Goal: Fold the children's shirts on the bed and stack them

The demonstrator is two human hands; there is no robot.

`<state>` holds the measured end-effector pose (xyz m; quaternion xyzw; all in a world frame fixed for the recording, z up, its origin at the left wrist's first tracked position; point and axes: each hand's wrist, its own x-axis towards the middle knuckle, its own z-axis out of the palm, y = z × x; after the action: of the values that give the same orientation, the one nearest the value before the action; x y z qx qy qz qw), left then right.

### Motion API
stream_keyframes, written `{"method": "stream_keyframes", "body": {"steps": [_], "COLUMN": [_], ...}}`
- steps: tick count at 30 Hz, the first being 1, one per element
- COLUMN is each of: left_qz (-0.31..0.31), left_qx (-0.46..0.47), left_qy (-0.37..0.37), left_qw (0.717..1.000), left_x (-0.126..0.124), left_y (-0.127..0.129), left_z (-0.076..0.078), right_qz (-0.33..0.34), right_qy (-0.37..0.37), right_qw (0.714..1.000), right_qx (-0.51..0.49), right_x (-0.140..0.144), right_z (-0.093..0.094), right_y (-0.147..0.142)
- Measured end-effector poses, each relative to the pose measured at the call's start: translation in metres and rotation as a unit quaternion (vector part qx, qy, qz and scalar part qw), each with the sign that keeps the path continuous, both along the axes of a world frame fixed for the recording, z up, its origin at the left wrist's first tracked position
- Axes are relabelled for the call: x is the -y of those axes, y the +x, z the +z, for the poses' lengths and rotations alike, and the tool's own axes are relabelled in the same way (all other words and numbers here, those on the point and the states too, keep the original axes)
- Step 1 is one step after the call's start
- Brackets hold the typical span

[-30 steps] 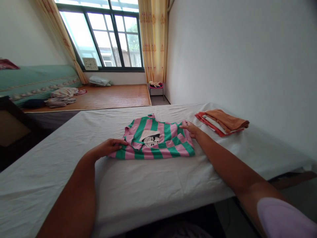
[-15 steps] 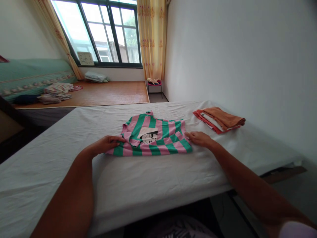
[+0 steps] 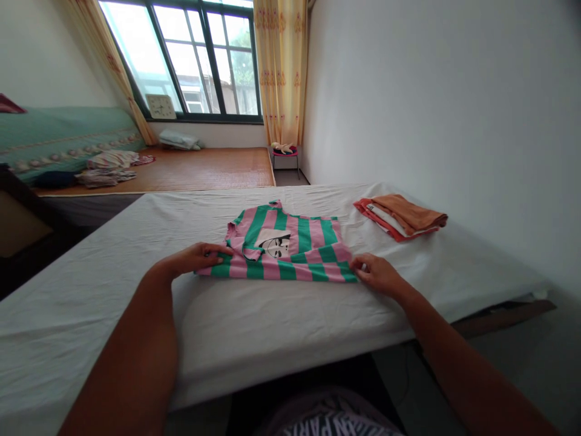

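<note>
A pink and green striped shirt [image 3: 290, 248] with a printed picture on its front lies flat on the white sheet of the bed [image 3: 281, 327]. My left hand [image 3: 200, 256] pinches the shirt's near left corner. At the near right corner, my right hand [image 3: 376, 272] grips the hem. Both arms reach forward over the bed's near edge.
A folded stack of orange and white clothes [image 3: 402, 216] sits on the bed at the right, by the wall. Beyond the bed lie a woven mat with loose clothes [image 3: 109, 168], a small stool [image 3: 285, 154] under the curtain, and a window.
My right hand has slid down the shirt's right side from the far corner to the near corner. My left hand has stayed at the near left corner.
</note>
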<state>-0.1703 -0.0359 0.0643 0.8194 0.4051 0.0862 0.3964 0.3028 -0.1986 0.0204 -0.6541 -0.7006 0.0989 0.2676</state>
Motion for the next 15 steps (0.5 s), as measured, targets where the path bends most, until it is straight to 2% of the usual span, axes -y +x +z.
{"method": "stream_keyframes", "body": {"steps": [3, 5, 7, 10, 12, 15], "left_qz": [0.059, 0.1, 0.105, 0.078, 0.056, 0.032], "left_qx": [0.028, 0.054, 0.062, 0.04, 0.029, 0.031], "left_qy": [0.013, 0.067, 0.142, 0.246, 0.29, 0.301], "left_qw": [0.998, 0.991, 0.982, 0.965, 0.955, 0.952], "left_x": [-0.006, -0.011, -0.016, -0.022, -0.025, -0.027], "left_y": [-0.004, -0.004, -0.002, 0.008, 0.016, 0.026], "left_z": [-0.007, -0.014, -0.022, -0.032, -0.038, -0.042], "right_qz": [-0.011, 0.027, 0.063, 0.087, 0.128, 0.188], "right_qy": [0.044, 0.068, 0.053, -0.011, -0.025, -0.02], "right_qw": [0.998, 0.994, 0.989, 0.984, 0.985, 0.981], "right_qx": [0.048, 0.076, 0.12, 0.152, 0.112, -0.028], "right_x": [-0.007, -0.022, -0.041, -0.063, -0.071, -0.073], "right_z": [0.0, 0.002, 0.005, 0.009, 0.013, 0.016], "right_y": [-0.001, -0.01, -0.021, -0.028, -0.026, -0.019]}}
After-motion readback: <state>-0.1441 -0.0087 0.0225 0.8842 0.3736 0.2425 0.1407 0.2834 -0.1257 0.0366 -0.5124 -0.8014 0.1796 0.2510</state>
